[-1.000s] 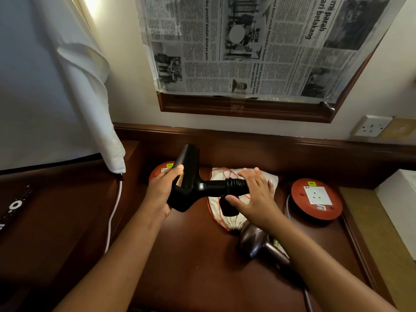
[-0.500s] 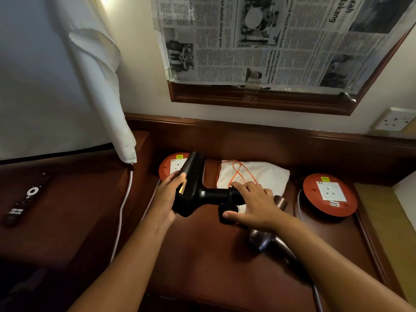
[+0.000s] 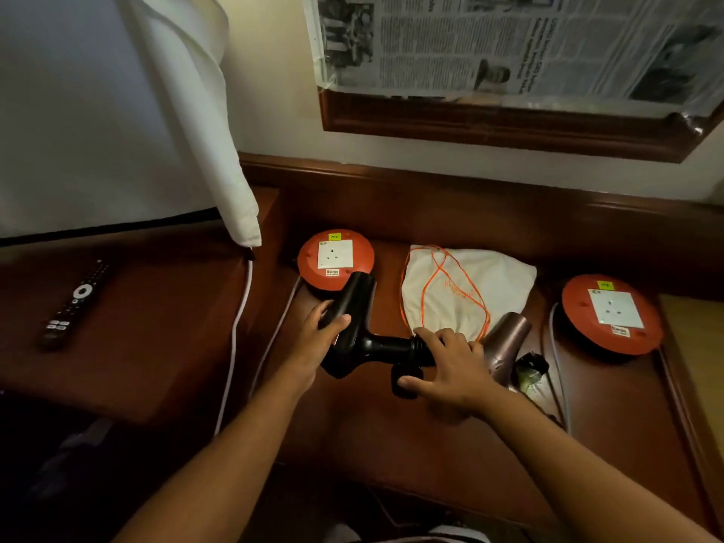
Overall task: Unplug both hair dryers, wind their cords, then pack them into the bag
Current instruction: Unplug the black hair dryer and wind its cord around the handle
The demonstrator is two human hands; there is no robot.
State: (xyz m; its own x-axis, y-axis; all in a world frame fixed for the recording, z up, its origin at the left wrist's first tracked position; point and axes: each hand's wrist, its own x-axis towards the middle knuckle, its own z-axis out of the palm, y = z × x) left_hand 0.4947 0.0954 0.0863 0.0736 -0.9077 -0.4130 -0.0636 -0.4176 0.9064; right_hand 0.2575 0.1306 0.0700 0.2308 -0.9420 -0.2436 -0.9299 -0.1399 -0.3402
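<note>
A black hair dryer (image 3: pixel 354 323) lies low over the dark wooden desk (image 3: pixel 391 436), its barrel pointing toward the left red socket reel (image 3: pixel 335 257). My left hand (image 3: pixel 313 348) grips its barrel. My right hand (image 3: pixel 450 366) holds the handle's end, where the cord is wound, with the black plug (image 3: pixel 405 380) under my thumb. Behind lies a white drawstring bag (image 3: pixel 466 290) with an orange cord. A bronze hair dryer (image 3: pixel 505 344) rests to the right of my right hand, partly hidden by it.
A second red socket reel (image 3: pixel 611 313) sits at the right. White cables (image 3: pixel 235 335) run down the desk's left side. A remote control (image 3: pixel 72 305) lies on the lower surface at left. A white curtain (image 3: pixel 203 123) hangs above; a newspaper (image 3: pixel 509 41) covers the framed wall panel.
Both hands have brought the black hair dryer down and toward me, off the bag, close to the desk top. The bag now lies flat and uncovered.
</note>
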